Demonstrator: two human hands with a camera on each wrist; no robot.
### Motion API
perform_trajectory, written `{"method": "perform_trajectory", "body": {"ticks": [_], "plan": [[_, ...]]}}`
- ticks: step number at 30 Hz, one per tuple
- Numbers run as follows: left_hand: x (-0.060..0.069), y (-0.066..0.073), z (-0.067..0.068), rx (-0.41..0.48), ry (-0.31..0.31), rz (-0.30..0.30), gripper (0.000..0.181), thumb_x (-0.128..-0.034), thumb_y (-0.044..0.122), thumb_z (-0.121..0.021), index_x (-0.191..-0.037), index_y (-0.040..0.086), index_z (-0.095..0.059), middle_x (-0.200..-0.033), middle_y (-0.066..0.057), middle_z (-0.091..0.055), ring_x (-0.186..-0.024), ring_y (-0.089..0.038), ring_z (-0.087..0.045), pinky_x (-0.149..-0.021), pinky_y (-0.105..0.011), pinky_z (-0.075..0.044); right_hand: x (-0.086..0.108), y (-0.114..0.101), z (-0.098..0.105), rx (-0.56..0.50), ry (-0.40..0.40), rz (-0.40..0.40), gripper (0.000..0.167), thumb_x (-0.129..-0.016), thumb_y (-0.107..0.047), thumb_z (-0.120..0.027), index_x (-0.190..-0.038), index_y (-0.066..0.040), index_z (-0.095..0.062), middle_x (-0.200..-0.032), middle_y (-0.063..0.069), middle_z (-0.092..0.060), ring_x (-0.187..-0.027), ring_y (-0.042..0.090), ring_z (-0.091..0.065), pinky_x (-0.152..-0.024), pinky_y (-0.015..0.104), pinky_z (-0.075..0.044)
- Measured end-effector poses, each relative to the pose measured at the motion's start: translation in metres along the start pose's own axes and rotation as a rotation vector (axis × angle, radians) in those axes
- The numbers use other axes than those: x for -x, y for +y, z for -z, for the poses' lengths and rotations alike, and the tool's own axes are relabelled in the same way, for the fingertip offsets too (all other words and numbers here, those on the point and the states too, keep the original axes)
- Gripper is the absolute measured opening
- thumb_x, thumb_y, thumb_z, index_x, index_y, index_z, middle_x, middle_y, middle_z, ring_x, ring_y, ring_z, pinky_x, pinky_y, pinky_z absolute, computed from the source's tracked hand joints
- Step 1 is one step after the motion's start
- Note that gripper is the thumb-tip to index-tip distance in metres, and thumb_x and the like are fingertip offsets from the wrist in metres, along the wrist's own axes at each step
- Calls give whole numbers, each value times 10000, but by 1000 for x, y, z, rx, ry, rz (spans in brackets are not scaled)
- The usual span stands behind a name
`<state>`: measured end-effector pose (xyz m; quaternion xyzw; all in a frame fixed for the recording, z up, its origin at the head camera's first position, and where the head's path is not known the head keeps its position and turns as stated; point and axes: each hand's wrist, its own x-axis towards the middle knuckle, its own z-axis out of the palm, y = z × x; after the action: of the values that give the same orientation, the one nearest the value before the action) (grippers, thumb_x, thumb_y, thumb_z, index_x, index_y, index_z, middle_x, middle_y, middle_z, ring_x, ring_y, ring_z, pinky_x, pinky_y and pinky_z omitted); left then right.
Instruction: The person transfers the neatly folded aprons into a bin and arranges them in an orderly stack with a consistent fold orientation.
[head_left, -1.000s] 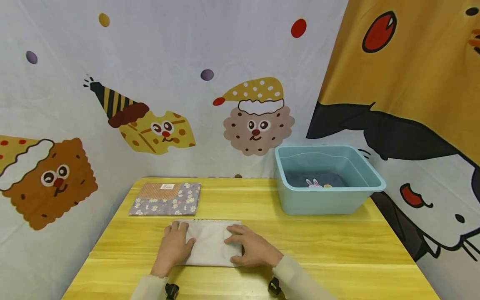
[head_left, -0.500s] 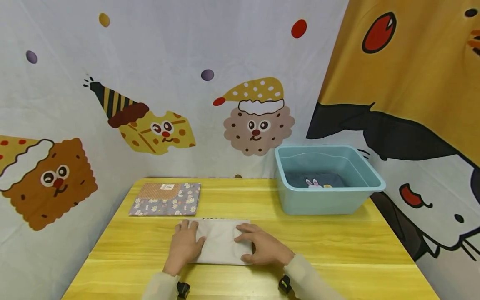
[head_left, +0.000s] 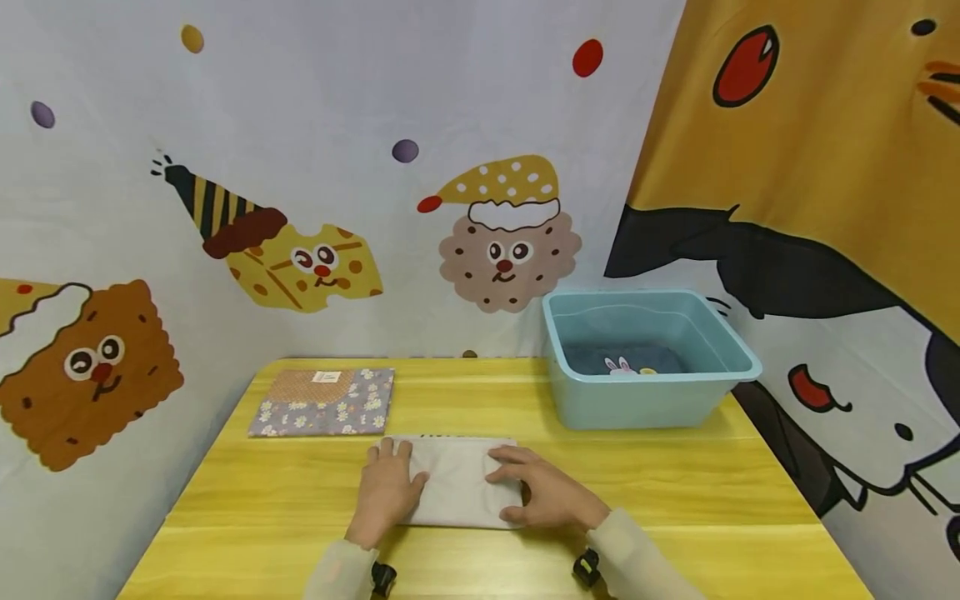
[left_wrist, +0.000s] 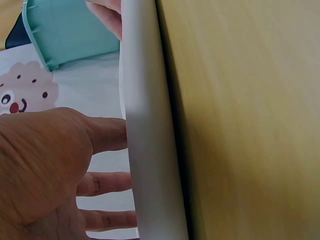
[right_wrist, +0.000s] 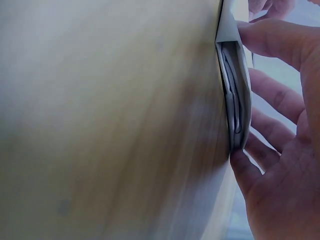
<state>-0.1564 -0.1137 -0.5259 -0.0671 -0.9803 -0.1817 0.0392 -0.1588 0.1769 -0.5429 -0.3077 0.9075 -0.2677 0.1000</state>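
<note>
Folded white cloth [head_left: 461, 492] is roughly midway between the bench's [head_left: 247, 517] side edges, well in from the far one, with the left hand's [head_left: 388, 485] fingers pretty much straight, just resting on top. The right hand's [head_left: 553, 493] fingers are spread, slightly bent, touching it loosely. Only the right wrist view shows the layers [right_wrist: 233, 95] inside its end.
</note>
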Motion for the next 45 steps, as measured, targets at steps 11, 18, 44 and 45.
{"method": "perform_trajectory", "body": {"ticks": [11, 18, 44, 45], "plan": [[-6, 29, -19, -21, 24, -6, 523, -897, 318, -777, -1248, -38, -625, -1266, -295, -561, -1126, -465, -530, -856, -602, -531, 22, 24, 13, -31, 25, 20, 463, -877, -312, -809, -1323, -266, -693, -1609, -16, -437, -1527, 287, -350, -1187, 510, -398], [-8, 48, -25, -47, 42, 0, 531, -894, 356, -779, -1228, -32, -634, -1203, -279, -570, -1062, -434, -536, -808, -570, -529, 32, 38, 26, -42, 55, 72, 443, -879, -268, -813, -1307, -250, -699, -1590, 42, -461, -1501, 354, -378, -1157, 546, -413], [-5, 42, -18, 254, 38, 29, 485, -855, 223, -824, -1283, 45, -682, -1278, -245, -562, -1117, -421, -502, -857, -572, -502, 37, 38, 36, -53, 46, -31, 432, -864, -197, -824, -1274, -226, -693, -1574, 47, -483, -1472, 324, -429, -1148, 576, -411], [-6, 39, -16, 296, 27, 31, 498, -854, 200, -821, -1308, 57, -672, -1291, -242, -560, -1137, -423, -503, -865, -574, -508, 36, 37, 36, -48, 59, -39, 434, -869, -202, -822, -1281, -216, -687, -1575, 53, -481, -1467, 322, -436, -1143, 579, -414]]}}
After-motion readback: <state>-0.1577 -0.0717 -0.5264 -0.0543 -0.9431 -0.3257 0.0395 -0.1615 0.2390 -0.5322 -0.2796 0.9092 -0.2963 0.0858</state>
